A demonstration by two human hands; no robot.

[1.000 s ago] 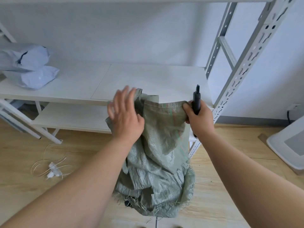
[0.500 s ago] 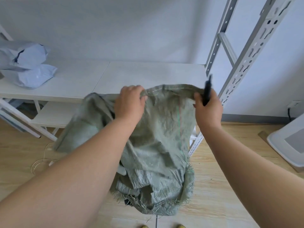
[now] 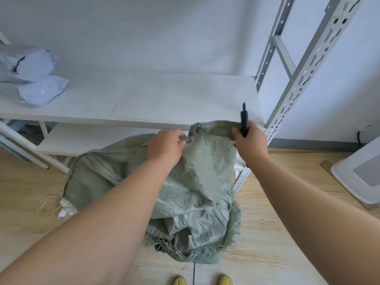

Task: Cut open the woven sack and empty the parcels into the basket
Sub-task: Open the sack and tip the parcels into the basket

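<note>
A limp green woven sack (image 3: 197, 194) hangs in front of the white shelf, its frayed cut end down near the floor. My left hand (image 3: 165, 148) grips the sack's hemmed top edge at the middle. My right hand (image 3: 247, 144) holds the same hem at its right end, together with a black cutter (image 3: 244, 120) that points upward. A loose flap of the sack spreads out to the left below my left forearm. No basket is in view; whatever lies under the sack is hidden.
A white shelf board (image 3: 164, 99) runs across behind the sack, with two pale blue parcels (image 3: 37, 79) at its left end. Slotted metal uprights (image 3: 308, 68) stand at the right. String and white scraps (image 3: 59, 206) lie on the wooden floor. A white box (image 3: 362, 177) sits far right.
My left hand went from flat against the sack to gripping its hem. The sack spread out leftward, and both hands now hold the top edge slightly lower.
</note>
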